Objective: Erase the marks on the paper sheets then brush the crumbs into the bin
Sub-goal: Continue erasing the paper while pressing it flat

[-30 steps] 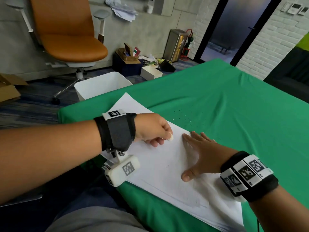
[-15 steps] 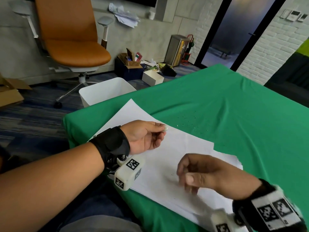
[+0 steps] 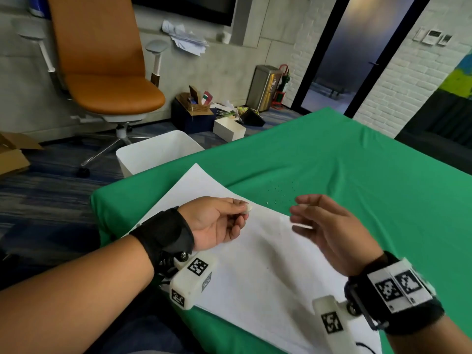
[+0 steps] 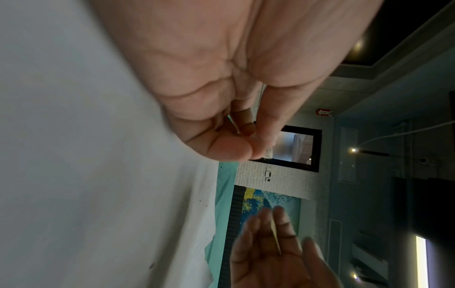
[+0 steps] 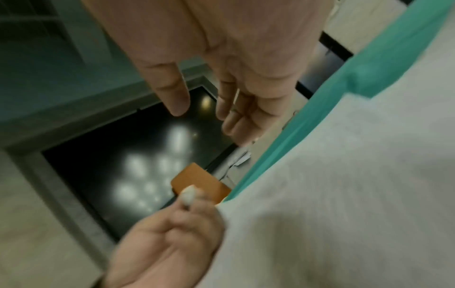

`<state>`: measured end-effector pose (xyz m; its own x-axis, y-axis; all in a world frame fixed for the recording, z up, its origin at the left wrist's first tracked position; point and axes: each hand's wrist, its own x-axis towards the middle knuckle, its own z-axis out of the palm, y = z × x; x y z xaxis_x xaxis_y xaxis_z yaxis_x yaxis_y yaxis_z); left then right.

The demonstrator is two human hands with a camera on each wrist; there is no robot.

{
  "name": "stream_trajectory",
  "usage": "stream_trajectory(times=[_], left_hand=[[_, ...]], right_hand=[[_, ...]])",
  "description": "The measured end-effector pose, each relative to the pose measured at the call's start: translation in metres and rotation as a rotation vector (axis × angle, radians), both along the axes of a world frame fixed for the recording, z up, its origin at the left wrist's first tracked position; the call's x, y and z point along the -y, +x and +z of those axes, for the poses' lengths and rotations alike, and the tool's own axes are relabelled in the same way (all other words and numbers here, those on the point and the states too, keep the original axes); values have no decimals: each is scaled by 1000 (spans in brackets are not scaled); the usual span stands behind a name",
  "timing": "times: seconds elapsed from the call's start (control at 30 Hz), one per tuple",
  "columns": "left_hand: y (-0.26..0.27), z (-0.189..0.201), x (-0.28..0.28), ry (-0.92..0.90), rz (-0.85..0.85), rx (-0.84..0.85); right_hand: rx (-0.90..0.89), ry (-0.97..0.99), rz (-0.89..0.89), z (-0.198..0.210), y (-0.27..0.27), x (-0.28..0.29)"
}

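White paper sheets (image 3: 268, 267) lie stacked at the near left corner of the green-covered table (image 3: 357, 175). My left hand (image 3: 242, 210) is turned palm up just above the sheets and pinches a small white eraser (image 3: 247, 208) between thumb and fingertips; the eraser (image 5: 188, 195) also shows in the right wrist view. My right hand (image 3: 304, 215) hovers above the sheets' far edge, blurred, fingers loosely spread and holding nothing. Small eraser crumbs (image 3: 281, 192) dot the cloth just beyond the paper. A white bin (image 3: 158, 152) stands on the floor against the table's left corner.
An orange office chair (image 3: 107, 72) stands behind the bin. Boxes and clutter (image 3: 204, 111) and a metal trash can (image 3: 265, 88) sit on the floor by the wall. A cardboard box (image 3: 12, 154) lies at far left.
My right hand has lifted off the paper, curled briefly, and now hangs spread in the air. My left hand has turned palm up and raised the eraser off the sheet.
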<state>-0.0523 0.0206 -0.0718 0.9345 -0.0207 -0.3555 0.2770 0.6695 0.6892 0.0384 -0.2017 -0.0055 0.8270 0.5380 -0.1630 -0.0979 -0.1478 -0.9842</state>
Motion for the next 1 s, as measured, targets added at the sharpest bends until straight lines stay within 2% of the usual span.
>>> stream_trajectory(times=[0.07, 0.13, 0.17, 0.23, 0.3, 0.37, 0.43, 0.47, 0.5, 0.57, 0.63, 0.7, 0.73, 0.77, 0.8, 0.83, 0.9, 0.93, 0.97, 1.0], left_hand=[[1, -1, 0, -12, -2, -3], [1, -1, 0, -18, -14, -2], [1, 0, 0, -19, -20, -2], [2, 0, -1, -18, -23, -4], [2, -1, -1, -17, -19, -8], [1, -2, 0, -16, -14, -11], [0, -1, -1, -19, -8, -13], [0, -1, -1, -19, -7, -13], [0, 0, -1, -17, -7, -12], [1, -1, -1, -8, -8, -12], [1, -2, -1, -2, -10, -14], [2, -2, -1, 2, -16, -15], [2, -2, -1, 2, -18, -16], [2, -1, -1, -2, -20, -18], [3, 0, 0, -7, -20, -21], [2, 0, 0, -11, -18, -24], [0, 1, 0, -10, -12, -26], [0, 1, 0, -9, -10, -26], [0, 1, 0, -8, -9, -26], [-1, 1, 0, -7, -7, -28]], right_hand=[[-140, 3, 320, -6, -19, 1], [-319, -123, 765, -17, -41, 4], [-367, -173, 934, -25, -46, 6], [-427, -181, 1000, -38, -40, 8], [-529, -103, 816, -41, -24, 6], [-543, -4, 371, -45, 6, 5], [-352, 58, -71, -40, 35, 6], [-234, 75, -211, -34, 45, 6], [-147, 102, -268, -27, 48, 7], [-138, 182, -178, -16, 36, 7], [-276, 194, 105, -12, 12, 4], [-457, 87, 466, -22, -7, 3], [-504, 49, 568, -29, -9, 3], [-520, 24, 570, -33, -6, 3], [-515, 14, 486, -34, 0, 1], [-481, 15, 319, -37, 11, 0], [-286, 11, -107, -38, 35, 4], [-172, 4, -264, -38, 45, 9], [-113, 18, -336, -36, 52, 14], [-96, 40, -333, -33, 53, 19]])
